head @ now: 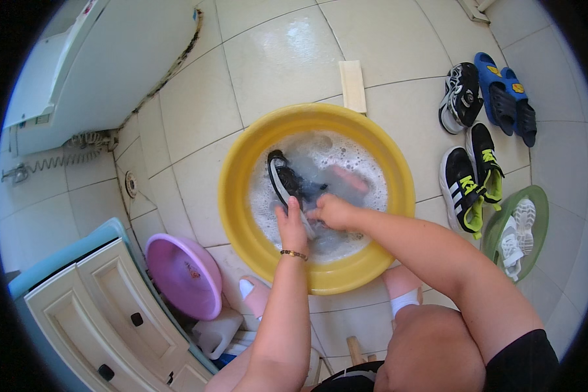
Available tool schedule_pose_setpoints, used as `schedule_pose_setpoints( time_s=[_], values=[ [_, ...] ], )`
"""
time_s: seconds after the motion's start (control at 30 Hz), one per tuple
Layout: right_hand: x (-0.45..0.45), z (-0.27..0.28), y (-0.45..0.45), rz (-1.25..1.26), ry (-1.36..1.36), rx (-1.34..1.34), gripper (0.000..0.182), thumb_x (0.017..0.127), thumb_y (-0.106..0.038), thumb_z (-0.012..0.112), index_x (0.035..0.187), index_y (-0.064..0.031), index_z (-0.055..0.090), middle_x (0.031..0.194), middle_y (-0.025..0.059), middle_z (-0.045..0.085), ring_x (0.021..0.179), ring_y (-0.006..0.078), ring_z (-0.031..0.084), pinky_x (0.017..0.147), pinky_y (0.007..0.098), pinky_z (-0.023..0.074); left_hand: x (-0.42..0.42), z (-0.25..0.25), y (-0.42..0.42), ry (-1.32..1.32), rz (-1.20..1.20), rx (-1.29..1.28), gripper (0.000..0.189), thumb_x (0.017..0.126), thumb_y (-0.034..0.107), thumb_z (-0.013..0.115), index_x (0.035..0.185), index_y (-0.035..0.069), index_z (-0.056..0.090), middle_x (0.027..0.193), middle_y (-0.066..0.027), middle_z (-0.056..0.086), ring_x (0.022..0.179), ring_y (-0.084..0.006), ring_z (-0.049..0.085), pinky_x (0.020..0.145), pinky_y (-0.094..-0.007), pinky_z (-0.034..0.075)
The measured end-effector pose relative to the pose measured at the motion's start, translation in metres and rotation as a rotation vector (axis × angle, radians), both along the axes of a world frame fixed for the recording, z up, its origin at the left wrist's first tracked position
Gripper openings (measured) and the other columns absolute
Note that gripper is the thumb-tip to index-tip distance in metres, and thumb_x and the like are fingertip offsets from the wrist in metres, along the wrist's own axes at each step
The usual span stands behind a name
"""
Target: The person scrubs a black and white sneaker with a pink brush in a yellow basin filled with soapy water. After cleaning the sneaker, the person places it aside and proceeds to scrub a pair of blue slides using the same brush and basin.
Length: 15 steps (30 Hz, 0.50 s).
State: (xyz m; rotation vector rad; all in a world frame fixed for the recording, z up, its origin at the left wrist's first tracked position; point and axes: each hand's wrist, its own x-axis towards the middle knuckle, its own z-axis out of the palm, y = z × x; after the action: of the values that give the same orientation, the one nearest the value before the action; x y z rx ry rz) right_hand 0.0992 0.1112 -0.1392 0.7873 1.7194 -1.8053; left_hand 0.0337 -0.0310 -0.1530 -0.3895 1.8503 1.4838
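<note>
A yellow plastic basin [235,161] filled with cloudy, foamy water stands on the floor before me. A black shoe [285,179] with a pale sole edge lies tilted in the water, partly under the surface. My left hand [292,228], a beaded bracelet at its wrist, is closed on the shoe's near end. Close beside it, my right hand [334,211] has curled fingers partly hidden by the suds; whether they grip anything is unclear. Just above that hand a dark shape shows at the surface. A blurred pink item [351,178] rests in the water at the right.
To the right are black-and-white sneakers [460,98], blue slippers [504,98], black sneakers with neon laces [463,188] and a green basin [539,235] holding white shoes [512,245]. A purple basin [176,274] leans by a cabinet [108,313] at left. A pale block [353,87] lies beyond the yellow basin.
</note>
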Motion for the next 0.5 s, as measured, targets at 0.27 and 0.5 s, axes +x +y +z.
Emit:
schedule_pose_setpoints(
  time_s=[0.27, 0.5],
  values=[
    [0.008, 0.025, 0.006, 0.114, 0.046, 0.234, 0.04, 0.089, -0.036, 0.067, 0.098, 0.0028, 0.069, 0.098, 0.0272, 0.068, 0.093, 0.0409, 0.067, 0.082, 0.0458, 0.0519, 0.0, 0.021, 0.002, -0.001, -0.002, 0.133, 0.057, 0.099, 0.04, 0.059, 0.136, 0.0, 0.045, 0.126, -0.0114, 0.057, 0.112, -0.0223, 0.055, 0.097, -0.0348, 0.045],
    [0.004, 0.003, -0.002, -0.168, -0.104, -0.165, 0.046, 0.092, -0.038, 0.064, 0.111, 0.0048, 0.064, 0.1, 0.0262, 0.067, 0.089, 0.0344, 0.066, 0.078, 0.0438, 0.0513, 0.013, 0.008, 0.018, 0.367, -0.092, -0.252, 0.082, 0.097, 0.044, 0.059, 0.149, -0.009, 0.024, 0.144, -0.021, 0.044, 0.129, -0.0295, 0.045, 0.11, -0.0347, 0.033]
  ],
)
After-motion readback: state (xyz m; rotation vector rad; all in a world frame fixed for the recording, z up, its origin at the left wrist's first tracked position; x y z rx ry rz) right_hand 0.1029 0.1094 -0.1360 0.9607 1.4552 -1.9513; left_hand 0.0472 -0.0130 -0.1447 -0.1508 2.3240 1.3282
